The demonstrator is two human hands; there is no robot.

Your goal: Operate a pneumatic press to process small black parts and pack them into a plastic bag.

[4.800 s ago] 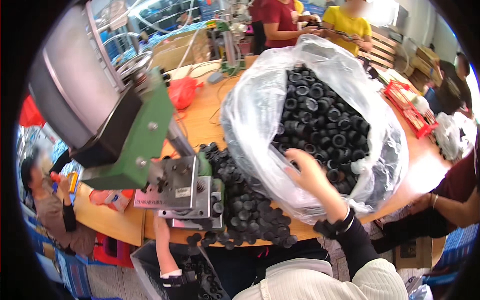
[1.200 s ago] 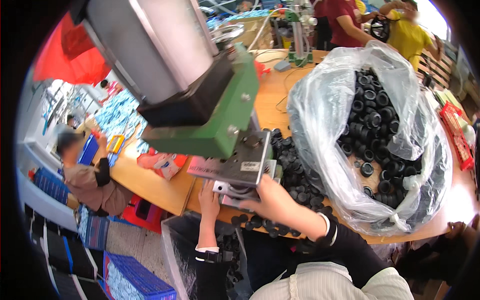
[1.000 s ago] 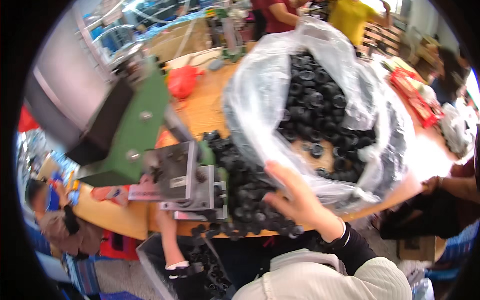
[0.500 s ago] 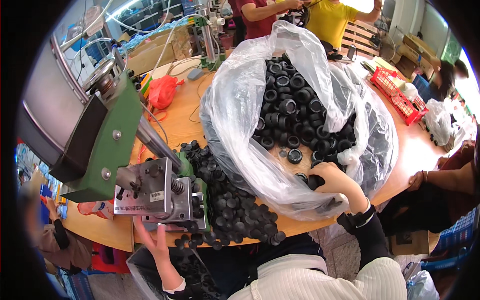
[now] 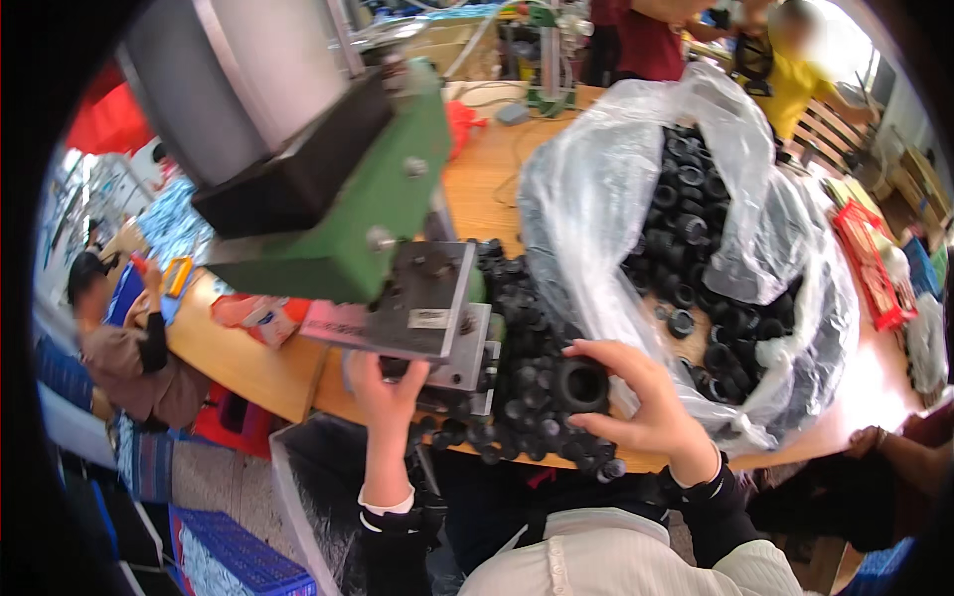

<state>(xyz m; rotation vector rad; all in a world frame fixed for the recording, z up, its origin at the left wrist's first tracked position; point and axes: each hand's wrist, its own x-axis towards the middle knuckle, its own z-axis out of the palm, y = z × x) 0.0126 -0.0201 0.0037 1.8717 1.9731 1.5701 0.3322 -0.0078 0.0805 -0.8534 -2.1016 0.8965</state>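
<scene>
The right hand (image 5: 651, 402) holds a black ring (image 5: 581, 383) right of the green press (image 5: 343, 233); whether the left hand (image 5: 386, 402) grips anything is unclear. Transfer seems underway, calling for careful alignment next.

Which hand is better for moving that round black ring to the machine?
Probably the right hand: it has the black ring between its thumb and fingers. The left hand is by the metal block, away from that ring.
</scene>
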